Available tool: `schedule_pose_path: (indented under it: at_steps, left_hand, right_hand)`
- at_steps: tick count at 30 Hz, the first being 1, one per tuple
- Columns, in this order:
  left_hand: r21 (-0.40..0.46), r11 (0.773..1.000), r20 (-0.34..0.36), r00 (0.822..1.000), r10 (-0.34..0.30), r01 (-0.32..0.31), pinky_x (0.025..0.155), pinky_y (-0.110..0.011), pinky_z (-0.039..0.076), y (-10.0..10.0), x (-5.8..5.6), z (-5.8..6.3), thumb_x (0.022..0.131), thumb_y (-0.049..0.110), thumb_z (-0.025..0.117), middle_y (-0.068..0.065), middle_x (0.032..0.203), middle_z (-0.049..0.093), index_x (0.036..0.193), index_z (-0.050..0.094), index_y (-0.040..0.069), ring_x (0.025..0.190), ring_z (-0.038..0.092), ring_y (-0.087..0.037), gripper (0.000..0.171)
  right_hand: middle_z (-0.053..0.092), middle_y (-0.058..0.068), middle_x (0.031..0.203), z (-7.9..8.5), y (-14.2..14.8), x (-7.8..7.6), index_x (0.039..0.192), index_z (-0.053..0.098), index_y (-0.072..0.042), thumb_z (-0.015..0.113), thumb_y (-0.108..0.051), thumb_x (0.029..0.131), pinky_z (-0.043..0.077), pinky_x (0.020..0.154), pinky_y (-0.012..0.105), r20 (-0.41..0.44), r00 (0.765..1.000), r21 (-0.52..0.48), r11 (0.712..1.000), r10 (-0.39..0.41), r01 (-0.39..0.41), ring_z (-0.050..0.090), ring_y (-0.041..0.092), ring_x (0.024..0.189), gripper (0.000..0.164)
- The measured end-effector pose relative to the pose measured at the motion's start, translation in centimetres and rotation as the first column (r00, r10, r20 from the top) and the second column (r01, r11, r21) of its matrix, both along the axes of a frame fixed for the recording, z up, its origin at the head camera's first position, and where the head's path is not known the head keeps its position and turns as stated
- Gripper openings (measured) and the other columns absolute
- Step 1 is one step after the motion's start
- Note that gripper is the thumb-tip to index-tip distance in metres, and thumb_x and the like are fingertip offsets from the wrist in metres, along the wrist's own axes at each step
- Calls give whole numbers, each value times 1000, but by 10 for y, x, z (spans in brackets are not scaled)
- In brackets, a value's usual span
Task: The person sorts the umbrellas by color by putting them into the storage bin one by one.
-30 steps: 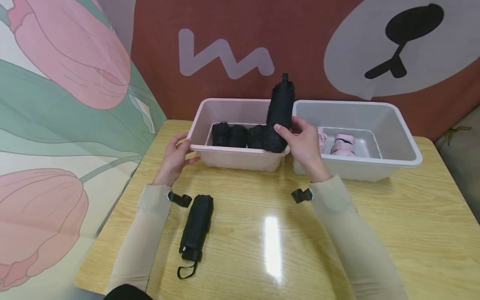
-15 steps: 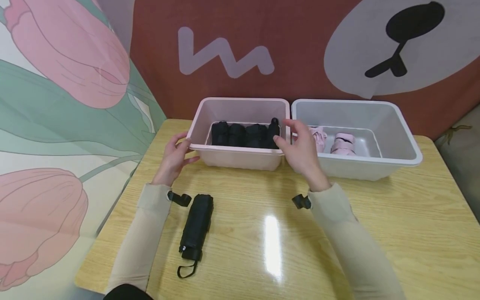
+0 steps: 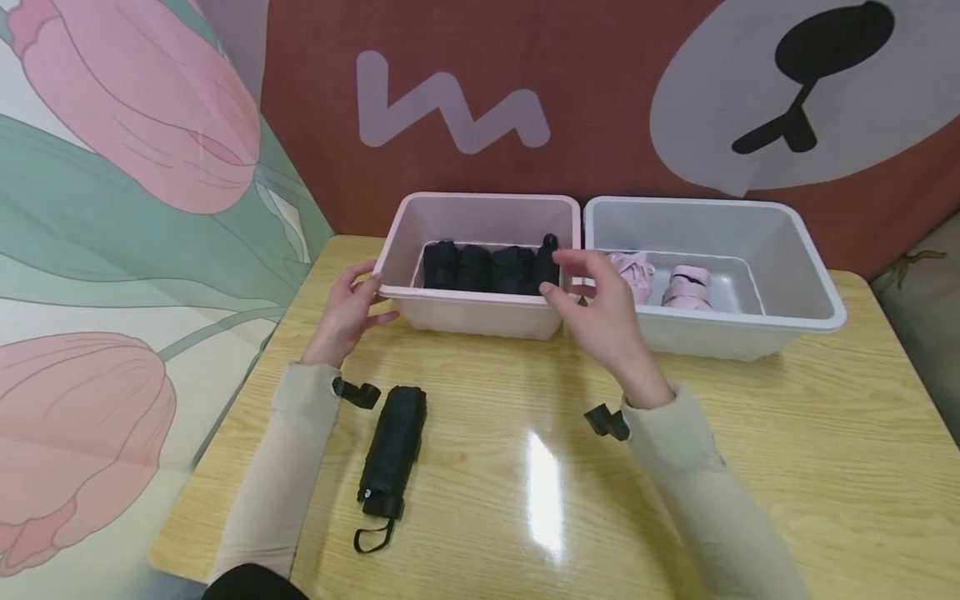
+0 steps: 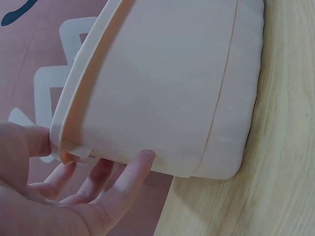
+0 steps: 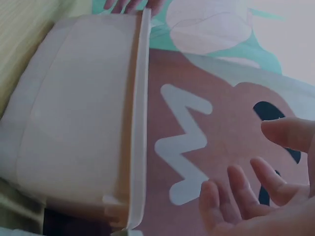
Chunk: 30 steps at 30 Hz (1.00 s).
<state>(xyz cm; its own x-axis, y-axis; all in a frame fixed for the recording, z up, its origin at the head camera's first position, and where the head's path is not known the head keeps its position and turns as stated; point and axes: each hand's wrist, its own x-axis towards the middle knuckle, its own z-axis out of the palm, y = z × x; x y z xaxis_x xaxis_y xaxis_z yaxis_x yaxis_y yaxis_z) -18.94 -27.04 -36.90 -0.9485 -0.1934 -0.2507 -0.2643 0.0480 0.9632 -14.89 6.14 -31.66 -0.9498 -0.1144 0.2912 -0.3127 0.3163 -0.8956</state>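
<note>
A pink bin (image 3: 480,318) stands at the back of the table, with several folded black umbrellas (image 3: 474,268) side by side inside. My left hand (image 3: 343,315) grips its left front corner; the left wrist view puts the thumb on the rim and the fingers below it. Over the right front corner hovers my right hand (image 3: 607,321), fingers loosely bent and spread, holding nothing in the right wrist view. Just left of it, inside the bin, is the rightmost black umbrella (image 3: 548,265). Another folded black umbrella (image 3: 393,454) with a wrist strap lies on the table, near my left forearm.
A light grey bin (image 3: 742,340) adjoins the pink one on the right. Two folded pink umbrellas (image 3: 687,287) lie in it. Behind both bins is a wall covering with brown and grey shapes. The wooden table (image 3: 480,467) extends in front.
My right hand has lowered a black umbrella into the right end of the pink bin and let it go, then drawn back slightly. The left hand has stayed on the corner.
</note>
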Motion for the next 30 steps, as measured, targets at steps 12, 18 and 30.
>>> schedule_pose_path:
  at_steps: [12,18,30]
  left_hand:
    - [11,1000,24,1000,-13,12,94,-50,53,-1,-1,2,102,27,45,-14,144,44,146,33,18,115,53,-24,47]
    - [8,1000,33,999,-10,10,95,-50,52,-1,1,3,102,28,45,-13,144,43,146,33,19,116,52,-24,46]
    - [10,1000,24,1000,-5,4,93,-44,55,0,2,3,102,27,45,-14,145,43,146,33,18,114,54,-23,46]
  right_hand:
    - [69,10,105,-16,-26,29,106,67,-4,67,-7,88,54,88,40,-86,970,71,972,229,-223,63,22,97,18]
    - [67,5,108,-45,-50,39,109,66,-7,67,-15,89,54,89,39,-40,934,216,916,355,-338,62,22,100,21]
    - [54,1,132,-90,-86,62,127,58,-13,64,-25,93,39,111,34,108,736,532,587,668,-610,48,18,126,36]
